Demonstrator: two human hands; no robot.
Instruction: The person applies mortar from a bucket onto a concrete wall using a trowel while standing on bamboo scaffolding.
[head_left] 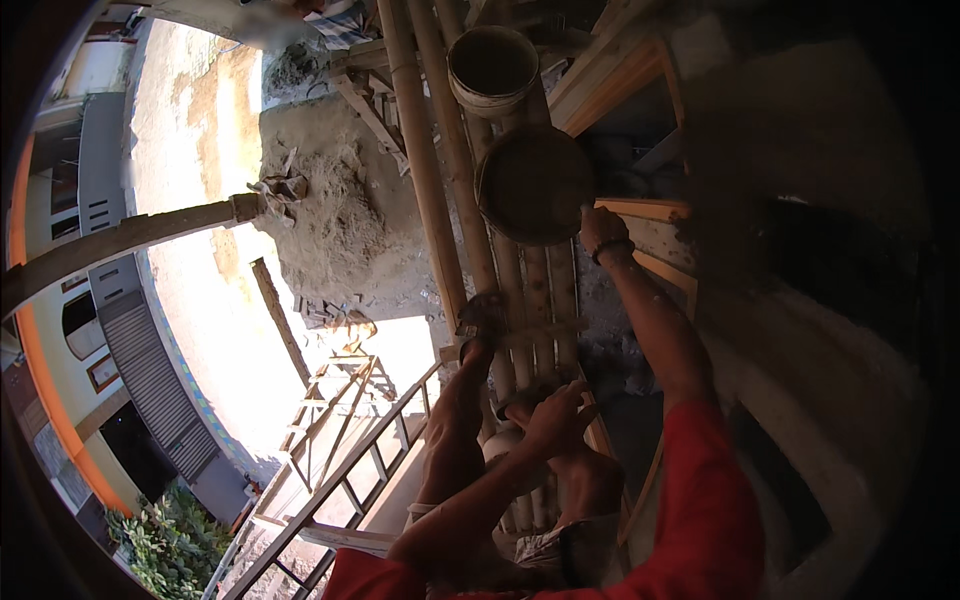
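Observation:
My right hand (603, 228) reaches forward and grips the rim of a round dark pan (535, 185) that rests on the bamboo scaffold poles (520, 290). My left hand (555, 418) is curled close to my knee, next to a pale rounded object (500, 440). What it holds, if anything, is hidden by the fingers and shadow. My leg stretches along the poles, with a sandalled foot (481, 318) on a crossbar.
A pale bucket (492, 65) stands on the poles just beyond the pan. Wooden frames (640, 210) and a grey wall (830, 330) lie to the right. Far below are a sand heap (330, 215), a metal railing (340, 470) and sunlit ground.

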